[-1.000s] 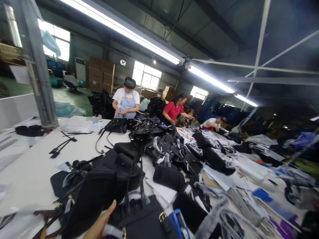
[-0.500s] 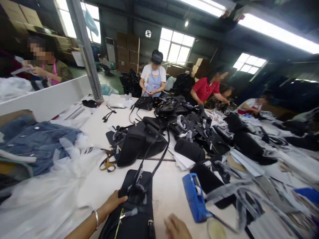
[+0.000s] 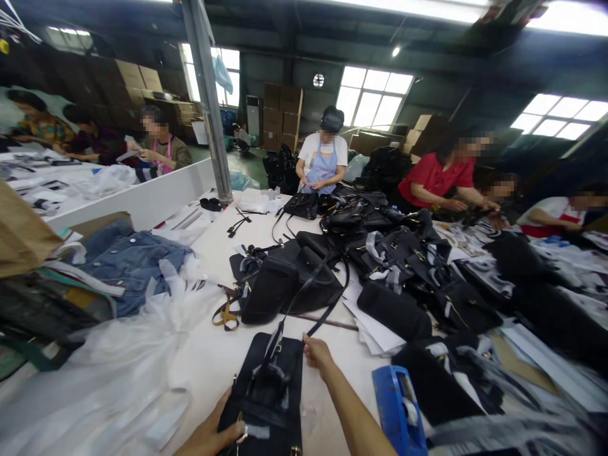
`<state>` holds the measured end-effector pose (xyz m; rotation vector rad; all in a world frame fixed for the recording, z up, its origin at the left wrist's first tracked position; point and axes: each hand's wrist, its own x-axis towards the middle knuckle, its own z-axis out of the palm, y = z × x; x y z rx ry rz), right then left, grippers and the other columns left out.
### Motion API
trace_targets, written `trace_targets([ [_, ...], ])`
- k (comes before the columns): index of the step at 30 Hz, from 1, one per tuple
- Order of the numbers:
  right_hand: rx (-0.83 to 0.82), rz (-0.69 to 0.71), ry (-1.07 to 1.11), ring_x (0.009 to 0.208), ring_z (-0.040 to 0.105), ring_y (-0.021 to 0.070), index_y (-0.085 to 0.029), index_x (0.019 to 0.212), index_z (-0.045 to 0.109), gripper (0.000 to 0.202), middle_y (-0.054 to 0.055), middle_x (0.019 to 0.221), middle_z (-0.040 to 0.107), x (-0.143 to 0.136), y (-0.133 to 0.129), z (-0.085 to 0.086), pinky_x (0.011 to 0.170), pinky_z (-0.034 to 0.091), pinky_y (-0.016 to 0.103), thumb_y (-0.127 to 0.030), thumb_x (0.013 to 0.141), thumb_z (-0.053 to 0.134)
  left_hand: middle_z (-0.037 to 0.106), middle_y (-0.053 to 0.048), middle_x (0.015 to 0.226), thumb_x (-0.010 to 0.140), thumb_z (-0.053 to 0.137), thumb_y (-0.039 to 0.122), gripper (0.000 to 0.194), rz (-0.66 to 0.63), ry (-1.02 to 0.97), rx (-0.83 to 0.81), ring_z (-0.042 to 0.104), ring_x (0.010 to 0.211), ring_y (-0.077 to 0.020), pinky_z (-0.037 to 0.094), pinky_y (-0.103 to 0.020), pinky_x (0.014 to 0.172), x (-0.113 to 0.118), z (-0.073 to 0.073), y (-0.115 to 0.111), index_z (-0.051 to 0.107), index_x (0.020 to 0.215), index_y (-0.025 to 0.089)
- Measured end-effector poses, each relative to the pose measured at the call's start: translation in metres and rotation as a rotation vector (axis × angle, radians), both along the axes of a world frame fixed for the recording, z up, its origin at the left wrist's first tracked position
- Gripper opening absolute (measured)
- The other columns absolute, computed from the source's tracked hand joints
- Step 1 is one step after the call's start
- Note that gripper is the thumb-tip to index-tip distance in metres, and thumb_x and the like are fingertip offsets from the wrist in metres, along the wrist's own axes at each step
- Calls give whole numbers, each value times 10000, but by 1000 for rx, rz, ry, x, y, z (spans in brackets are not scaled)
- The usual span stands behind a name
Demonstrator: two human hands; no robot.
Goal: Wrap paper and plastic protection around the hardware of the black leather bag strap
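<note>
My right hand (image 3: 320,356) has come up from low beside the black bag (image 3: 287,425) to its top right corner; my left hand (image 3: 211,430) has slid down the bag's left side. The view has swung left too, so more co-workers show there.

Right: fingertips pinched together on the black strap (image 3: 327,311) at that corner, apparently to control it without shifting the bag. Left: thumb over the front by the metal zip pull, fingers at the side edge, not spread wide. Looks like a steadying hold (can't tell how firmly, or whether any fingers are underneath).

The bag lies on the tabletop (image 3: 318,424), nearest me, top pointing away, which puts both side edges within reach. Its handle stands up with clear film on it, probably against scuffs.

Blue tape dispenser (image 3: 394,405) sits right of my forearm, close enough to grab (handy spot, if a bit tight to the elbow). Another black bag (image 3: 270,291) lies just beyond, and the bag pile (image 3: 403,253) is heaped farther right, likely so the near patch has working room. White sheets (image 3: 380,332) are partly under the pile's near edge. Loose white plastic (image 3: 118,373) spreads at left, below the denim garment (image 3: 133,263).
</note>
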<state>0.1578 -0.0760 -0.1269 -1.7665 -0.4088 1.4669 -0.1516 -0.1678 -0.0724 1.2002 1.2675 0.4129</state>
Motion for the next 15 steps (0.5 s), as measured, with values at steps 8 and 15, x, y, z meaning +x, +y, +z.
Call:
trace_targets([
  [8,157,91,273,607,574,94,-166,774,559,296,-22,672,599,-1,38,16,605,482,217,-295,614,771,374,37,1487,602,604,246,894,-48,128,-6,165,1425,-279,97,-439,1191,14,-5,-6,296,1442,259],
  [15,324,75,469,580,586,125,-174,962,537,453,-20,672,603,-60,39,55,568,498,258,-292,604,788,271,23,1523,479,466,94,1015,-160,243,40,190,1421,-184,88,-347,1191,11,-44,-4,229,1463,161],
])
